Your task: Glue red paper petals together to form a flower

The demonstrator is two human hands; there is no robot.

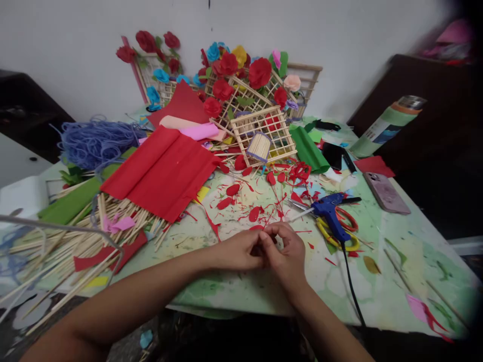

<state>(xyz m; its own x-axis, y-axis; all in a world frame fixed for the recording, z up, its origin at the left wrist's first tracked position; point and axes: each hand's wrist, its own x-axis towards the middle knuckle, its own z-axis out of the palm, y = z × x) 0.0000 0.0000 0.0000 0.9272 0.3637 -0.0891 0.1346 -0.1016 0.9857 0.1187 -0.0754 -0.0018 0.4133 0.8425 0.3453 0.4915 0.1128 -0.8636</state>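
Foremost, left hand [240, 250] and right hand [286, 250], fingers curled and fingertips meeting; whether they pinch anything cannot be told. Just beyond, scattered red paper petals [254, 214] on a mottled green tablecloth [320, 296], with one blue hot-glue gun [332, 213] resting over yellow-handled scissors [321, 232] to the right. Farther back, wooden-stick lattices [256, 113] and red paper roses [260, 73].
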